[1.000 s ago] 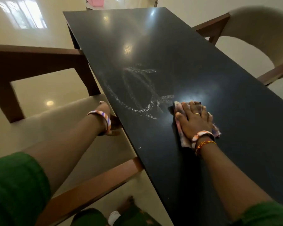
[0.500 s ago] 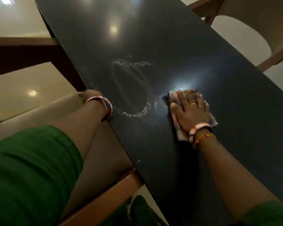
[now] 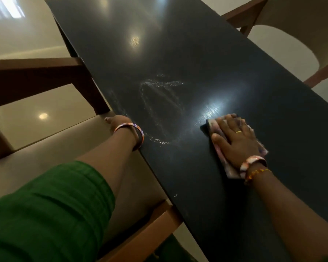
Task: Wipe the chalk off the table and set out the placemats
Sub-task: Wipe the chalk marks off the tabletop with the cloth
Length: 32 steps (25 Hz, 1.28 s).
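A long black table (image 3: 178,44) runs away from me. Smeared white chalk marks (image 3: 159,103) lie near its left edge. My right hand (image 3: 235,142) presses flat, fingers straight, on a folded patterned cloth (image 3: 226,168) to the right of the chalk, beside a bright glare patch. My left hand (image 3: 118,122) sits at the table's left edge just left of the chalk. Its fingers are mostly hidden, so its hold is unclear. No placemats are in view.
A wooden chair with a beige seat (image 3: 64,140) stands against the table's left side under my left arm. Another chair with a curved beige back (image 3: 301,19) stands at the far right. The floor (image 3: 36,114) is glossy tile.
My right hand has slid the cloth to the right, away from the chalk marks, and the chalk's right side looks fainter. My left hand stays at the table edge.
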Each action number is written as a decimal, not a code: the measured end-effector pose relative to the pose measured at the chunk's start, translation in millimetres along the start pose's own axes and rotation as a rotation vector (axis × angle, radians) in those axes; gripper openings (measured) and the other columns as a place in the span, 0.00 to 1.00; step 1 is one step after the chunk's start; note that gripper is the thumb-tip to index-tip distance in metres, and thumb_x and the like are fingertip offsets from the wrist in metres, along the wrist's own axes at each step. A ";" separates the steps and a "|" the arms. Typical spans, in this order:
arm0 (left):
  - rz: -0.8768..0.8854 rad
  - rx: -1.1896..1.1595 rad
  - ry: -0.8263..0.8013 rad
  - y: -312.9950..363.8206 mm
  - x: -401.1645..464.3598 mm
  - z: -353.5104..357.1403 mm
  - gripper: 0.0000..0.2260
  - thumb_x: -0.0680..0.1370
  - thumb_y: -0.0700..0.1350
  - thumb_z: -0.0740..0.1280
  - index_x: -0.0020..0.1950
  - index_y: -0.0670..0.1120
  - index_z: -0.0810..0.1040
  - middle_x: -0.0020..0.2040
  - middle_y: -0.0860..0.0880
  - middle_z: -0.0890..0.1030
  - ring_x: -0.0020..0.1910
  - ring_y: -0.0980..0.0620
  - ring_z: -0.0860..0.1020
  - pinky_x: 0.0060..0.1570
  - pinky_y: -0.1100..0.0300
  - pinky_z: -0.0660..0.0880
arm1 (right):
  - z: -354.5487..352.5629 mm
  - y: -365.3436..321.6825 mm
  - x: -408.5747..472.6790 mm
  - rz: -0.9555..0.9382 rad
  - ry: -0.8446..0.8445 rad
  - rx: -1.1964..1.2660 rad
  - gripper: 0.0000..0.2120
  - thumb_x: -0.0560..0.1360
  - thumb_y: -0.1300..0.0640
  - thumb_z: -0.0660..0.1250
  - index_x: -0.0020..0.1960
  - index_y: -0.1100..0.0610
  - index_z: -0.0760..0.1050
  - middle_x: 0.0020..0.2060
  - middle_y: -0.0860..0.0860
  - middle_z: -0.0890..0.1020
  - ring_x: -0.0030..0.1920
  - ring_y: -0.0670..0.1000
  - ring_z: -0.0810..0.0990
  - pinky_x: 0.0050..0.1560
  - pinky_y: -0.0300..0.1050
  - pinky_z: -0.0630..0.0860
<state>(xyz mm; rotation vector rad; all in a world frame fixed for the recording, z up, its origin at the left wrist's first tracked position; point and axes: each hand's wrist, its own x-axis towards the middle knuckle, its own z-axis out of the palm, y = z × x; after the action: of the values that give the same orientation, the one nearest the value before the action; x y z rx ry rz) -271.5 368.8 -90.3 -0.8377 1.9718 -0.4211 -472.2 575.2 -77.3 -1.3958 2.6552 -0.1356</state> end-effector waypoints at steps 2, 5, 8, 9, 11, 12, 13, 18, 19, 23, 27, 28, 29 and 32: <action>-0.001 -0.008 0.017 4.2 0.4 -1.3 0.23 0.79 0.50 0.59 0.72 0.45 0.65 0.72 0.44 0.65 0.71 0.43 0.64 0.68 0.50 0.65 | 5.7 -20.9 13.6 0.173 -0.005 -0.034 0.30 0.76 0.34 0.46 0.76 0.41 0.50 0.78 0.46 0.49 0.77 0.58 0.44 0.74 0.57 0.42; -0.007 0.060 -0.013 2.9 -0.5 -2.7 0.26 0.76 0.54 0.63 0.72 0.46 0.66 0.73 0.46 0.65 0.72 0.45 0.62 0.69 0.51 0.63 | 19.3 -75.6 -9.6 -0.001 -0.025 -0.033 0.31 0.75 0.33 0.43 0.76 0.40 0.48 0.77 0.45 0.47 0.76 0.57 0.40 0.74 0.58 0.38; 0.043 0.048 0.008 1.2 -3.5 -3.9 0.29 0.72 0.56 0.66 0.71 0.48 0.68 0.73 0.47 0.65 0.73 0.46 0.61 0.69 0.51 0.62 | 23.2 -88.0 -66.0 -0.390 -0.104 -0.045 0.33 0.72 0.30 0.38 0.76 0.38 0.44 0.74 0.41 0.41 0.74 0.52 0.32 0.71 0.52 0.27; 0.060 0.072 0.022 1.8 -6.8 -4.2 0.29 0.72 0.57 0.66 0.71 0.49 0.68 0.73 0.47 0.65 0.73 0.46 0.60 0.70 0.51 0.62 | 20.9 -73.8 -75.9 -0.451 -0.125 -0.060 0.34 0.71 0.29 0.38 0.75 0.39 0.43 0.73 0.40 0.40 0.73 0.51 0.32 0.70 0.49 0.26; 0.094 0.125 0.039 1.5 -9.4 -4.3 0.29 0.73 0.58 0.64 0.72 0.49 0.65 0.74 0.47 0.62 0.74 0.46 0.58 0.70 0.51 0.61 | 15.1 -31.7 -76.0 -0.351 -0.075 -0.094 0.37 0.67 0.24 0.30 0.73 0.38 0.39 0.73 0.40 0.40 0.76 0.52 0.36 0.72 0.47 0.30; 0.096 0.153 0.042 -0.7 -10.9 -5.1 0.30 0.73 0.59 0.64 0.73 0.49 0.65 0.75 0.46 0.61 0.74 0.47 0.58 0.71 0.52 0.60 | 11.9 -11.4 -70.5 -0.203 -0.055 -0.094 0.40 0.64 0.23 0.26 0.73 0.37 0.38 0.74 0.40 0.40 0.77 0.53 0.38 0.73 0.48 0.33; 0.095 0.162 0.035 -2.1 -11.3 -5.9 0.31 0.73 0.61 0.64 0.73 0.49 0.65 0.75 0.46 0.61 0.74 0.47 0.58 0.71 0.52 0.60 | 9.0 1.7 -64.4 -0.034 -0.056 -0.071 0.42 0.62 0.22 0.27 0.73 0.37 0.38 0.76 0.42 0.41 0.77 0.53 0.40 0.73 0.50 0.35; 0.116 0.151 0.009 -3.5 -17.7 -7.1 0.29 0.74 0.59 0.64 0.72 0.48 0.66 0.74 0.46 0.62 0.73 0.46 0.60 0.70 0.53 0.61 | 21.1 -58.4 -51.3 0.008 -0.067 -0.041 0.41 0.64 0.29 0.31 0.76 0.38 0.43 0.77 0.44 0.43 0.76 0.57 0.38 0.73 0.59 0.36; 0.104 0.119 0.001 -3.7 -16.8 -7.2 0.28 0.76 0.57 0.63 0.72 0.45 0.65 0.73 0.44 0.63 0.73 0.44 0.60 0.70 0.52 0.61 | 25.0 -78.7 -53.0 -0.093 -0.068 -0.048 0.39 0.66 0.29 0.32 0.76 0.38 0.43 0.77 0.45 0.43 0.76 0.57 0.37 0.73 0.60 0.35; 0.060 0.127 0.007 -2.2 -20.1 -6.9 0.29 0.75 0.60 0.62 0.72 0.48 0.66 0.73 0.46 0.65 0.73 0.46 0.61 0.70 0.52 0.62 | 25.2 -102.9 -69.7 -0.477 -0.145 -0.074 0.29 0.77 0.33 0.47 0.76 0.38 0.45 0.77 0.45 0.45 0.75 0.54 0.34 0.70 0.55 0.27; 0.082 0.395 -0.068 -3.4 -15.1 -5.8 0.32 0.72 0.67 0.62 0.71 0.51 0.67 0.72 0.49 0.67 0.72 0.48 0.64 0.70 0.53 0.63 | 6.2 -21.1 -49.4 -0.267 -0.096 -0.121 0.38 0.68 0.28 0.36 0.76 0.38 0.45 0.77 0.42 0.44 0.77 0.52 0.39 0.72 0.53 0.35; 0.083 0.420 -0.068 -4.9 -14.9 -4.6 0.33 0.71 0.68 0.62 0.71 0.52 0.67 0.72 0.49 0.67 0.72 0.49 0.64 0.70 0.53 0.62 | 1.8 0.0 -45.0 -0.127 -0.090 -0.113 0.39 0.66 0.28 0.34 0.76 0.38 0.44 0.77 0.42 0.44 0.77 0.52 0.40 0.73 0.55 0.37; 0.092 0.471 -0.046 -5.4 -15.9 -2.2 0.34 0.71 0.68 0.62 0.71 0.52 0.67 0.72 0.49 0.67 0.72 0.49 0.64 0.70 0.53 0.62 | -0.8 12.3 -45.0 -0.027 -0.091 -0.092 0.40 0.65 0.29 0.33 0.76 0.38 0.43 0.77 0.42 0.43 0.77 0.52 0.39 0.73 0.56 0.38; 0.087 0.443 -0.052 -2.5 -24.8 -4.5 0.30 0.74 0.64 0.60 0.72 0.49 0.67 0.72 0.48 0.67 0.71 0.48 0.64 0.69 0.52 0.63 | 5.6 -19.0 -67.0 -0.047 -0.087 -0.127 0.38 0.66 0.29 0.32 0.75 0.38 0.39 0.77 0.43 0.41 0.76 0.55 0.37 0.73 0.56 0.34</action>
<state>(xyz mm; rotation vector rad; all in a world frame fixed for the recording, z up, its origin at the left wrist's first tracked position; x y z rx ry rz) -265.9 384.4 -71.1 -0.4738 1.7643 -0.7428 -418.4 619.6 -74.8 -1.4656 2.6021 0.0889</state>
